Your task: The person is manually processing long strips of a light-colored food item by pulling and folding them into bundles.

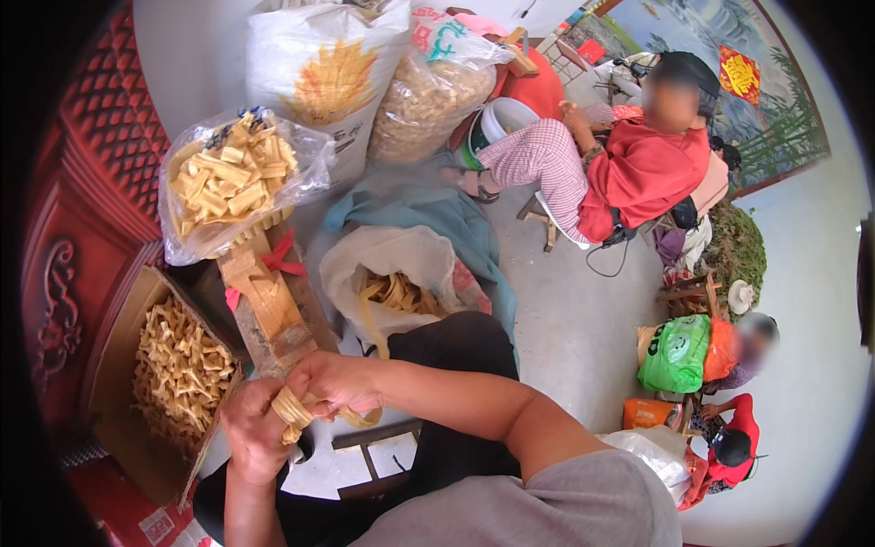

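My left hand [256, 422] grips a folded, ribbed tan strip [292, 414] of dried material, its kind unclear. Close against it, my right hand [336, 384] pinches the same strip, and a loose tail curls out beneath that hand. Both hands are held above my lap, near the end of a wooden beam [270, 301]. Beyond my right forearm stands an open white bag [348, 263] containing long tan strips [400, 292]. One strip hangs over its near edge. To the left, a cardboard box [113, 410] holds many small, knotted-looking tan pieces [181, 372].
A plastic-lined basket [263, 222] of short cut pieces [229, 174] rests on the beam, beside a red ribbon [286, 256]. Full sacks [328, 75] stand behind. A seated person [649, 164] in red is beside a white bucket [506, 119]. Other people and bags line the right wall.
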The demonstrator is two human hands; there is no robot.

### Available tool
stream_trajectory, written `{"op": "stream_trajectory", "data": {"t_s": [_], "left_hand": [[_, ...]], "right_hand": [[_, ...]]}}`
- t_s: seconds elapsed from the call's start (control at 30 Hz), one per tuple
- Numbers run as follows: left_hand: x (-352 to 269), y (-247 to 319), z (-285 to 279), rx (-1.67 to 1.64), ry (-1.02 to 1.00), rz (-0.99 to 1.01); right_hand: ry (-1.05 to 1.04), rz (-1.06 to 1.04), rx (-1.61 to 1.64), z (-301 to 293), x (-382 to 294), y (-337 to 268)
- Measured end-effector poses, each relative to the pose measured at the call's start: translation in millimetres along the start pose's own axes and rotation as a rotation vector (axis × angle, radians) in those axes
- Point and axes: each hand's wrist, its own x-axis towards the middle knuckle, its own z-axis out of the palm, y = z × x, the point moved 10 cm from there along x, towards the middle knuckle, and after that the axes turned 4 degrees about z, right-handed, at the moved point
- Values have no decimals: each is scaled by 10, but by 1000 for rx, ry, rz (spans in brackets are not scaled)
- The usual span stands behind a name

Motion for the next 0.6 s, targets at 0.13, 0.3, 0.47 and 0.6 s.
{"op": "stream_trajectory", "data": {"t_s": [0.13,0.3,0.47,0.6], "left_hand": [[-46,-61,-91,94,150,13],[-231,-569,66,-258,-20,-437],[-321,-541,250,-140,-144,-460],[-287,-457,241,-111,-123,-373]], "right_hand": [[159,-170,194,-216,-8,-95],[400,-385,-427,-104,-200,-515],[446,-735,-1290,218,-292,-589],[460,-379,-1283,27,-173,-467]]}}
